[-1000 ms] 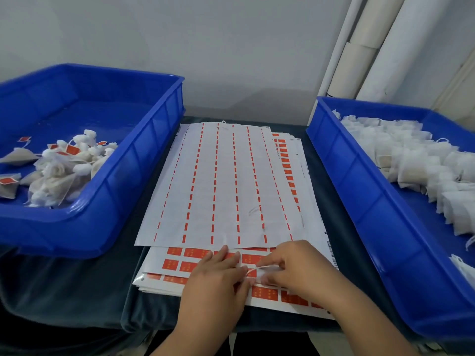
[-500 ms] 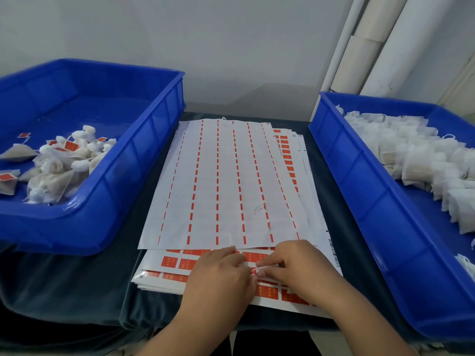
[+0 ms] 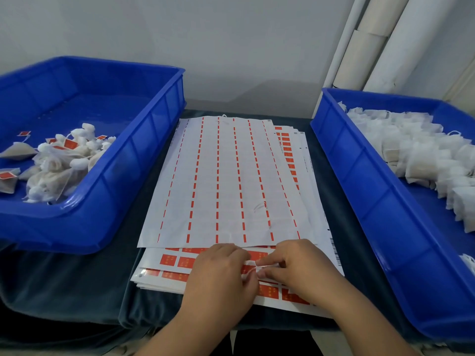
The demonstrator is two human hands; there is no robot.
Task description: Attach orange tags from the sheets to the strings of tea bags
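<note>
String [image 3: 266,265] runs between both hands, low centre, over the lower tag sheet [image 3: 169,260] with orange tags still on it. Left hand [image 3: 221,276] fingers curled, tips pinching the string's near end against an orange tag [image 3: 247,269] (tag mostly hidden). Right hand [image 3: 299,265] fingertips pinch the string from the other side. Stripped sheet [image 3: 226,181] lies on top of the stack, just behind the hands. Left bin [image 3: 144,140]: tagged tea bags [image 3: 56,165]. Right bin [image 3: 359,160]: untagged tea bags [image 3: 421,155].
</note>
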